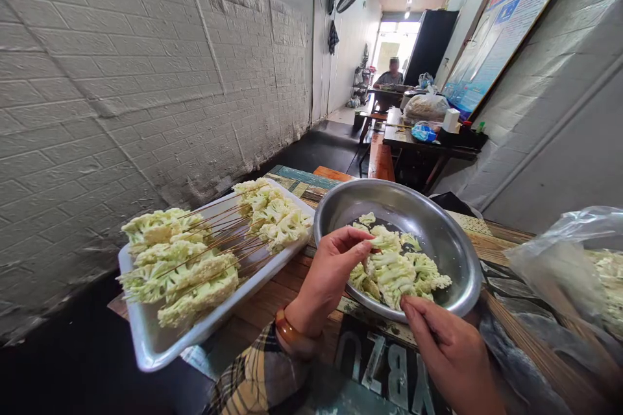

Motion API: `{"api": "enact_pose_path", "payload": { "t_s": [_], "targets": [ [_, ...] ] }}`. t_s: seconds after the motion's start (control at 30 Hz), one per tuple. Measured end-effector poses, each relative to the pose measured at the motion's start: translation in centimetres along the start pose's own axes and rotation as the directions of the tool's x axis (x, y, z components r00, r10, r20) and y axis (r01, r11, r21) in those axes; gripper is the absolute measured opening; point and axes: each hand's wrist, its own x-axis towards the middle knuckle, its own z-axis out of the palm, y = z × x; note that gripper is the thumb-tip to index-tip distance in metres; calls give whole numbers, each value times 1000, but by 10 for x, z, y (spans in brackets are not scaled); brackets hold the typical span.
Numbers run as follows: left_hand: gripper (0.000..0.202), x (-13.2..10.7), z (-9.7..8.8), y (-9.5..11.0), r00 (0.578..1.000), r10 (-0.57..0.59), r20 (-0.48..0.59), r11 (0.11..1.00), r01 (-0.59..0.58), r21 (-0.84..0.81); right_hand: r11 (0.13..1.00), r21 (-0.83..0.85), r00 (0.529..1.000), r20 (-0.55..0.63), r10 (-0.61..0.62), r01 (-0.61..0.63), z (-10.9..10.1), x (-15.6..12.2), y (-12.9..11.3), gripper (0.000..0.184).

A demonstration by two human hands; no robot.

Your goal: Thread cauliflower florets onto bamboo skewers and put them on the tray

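Observation:
My left hand (335,266) is closed with thumb and fingertips on a cauliflower floret (386,239) above the steel basin. My right hand (445,343) pinches at the lower edge of a larger cauliflower cluster (395,275); what lies between its fingertips is hidden. More loose florets rest in the metal basin (457,253) beneath and around both hands. Left of the basin, a white tray (160,353) holds cauliflower skewers in two groups, florets at opposite ends (195,272) and thin sticks (226,233) crossing the middle.
Bundled bamboo sticks (530,337) lie at the right beside a clear plastic bag (549,259) with cauliflower. The wooden table (292,279) carries everything. Behind it stand a bench (381,157), another table (406,136) with bags, and a seated person (393,74). A brick-patterned wall (146,78) runs along the left.

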Motion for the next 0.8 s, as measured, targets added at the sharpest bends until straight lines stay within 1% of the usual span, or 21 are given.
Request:
{"api": "enact_pose_path", "payload": {
  "t_s": [0.13,0.3,0.53,0.67,0.8],
  "targets": [
    [12,-1,3,-1,997,55,-55,998,-53,42,999,-17,998,-34,-43,43,0,2,-2,35],
    [11,0,5,-1,992,78,-99,996,-74,47,999,-17,998,-27,-49,49,-1,2,-2,33],
    [12,-1,3,-2,992,102,-79,989,-93,111,999,-15,998,-44,-37,36,-2,5,-6,36],
    [12,-1,4,-1,994,83,-69,992,-76,99,1000,-1,999,-42,-31,31,-1,3,-4,35],
    [13,-1,3,0,997,56,-59,994,-50,100,999,25,999,-10,40,-40,2,-5,1,32]
  ]
}}
